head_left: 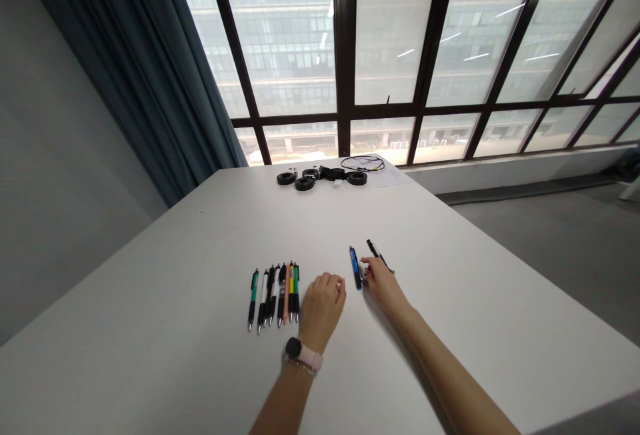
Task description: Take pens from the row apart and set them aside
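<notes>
My left hand [324, 303] rests on the white table [200, 328], back up, fingers curled together, with nothing visible in them. Just left of it lies a row of several pens: a green pen [253, 298] at the outer end, black-and-white ones, a pink pen [287, 293], a yellow pen [291, 288] and another green pen [297, 293]. My right hand [384, 286] has its fingers closed round something small and light with a dark end, mostly hidden. Beside its fingertips lies a blue pen [355, 267]. A black-and-white pen [376, 251] lies just beyond, partly covered by the hand.
At the far end of the table are several black tape rolls [305, 184], a thin black cable loop [363, 163], a small white piece [337, 184] and a white sheet [395, 177]. Beyond stand windows and a blue curtain [150, 68]. The table's right edge drops to grey floor.
</notes>
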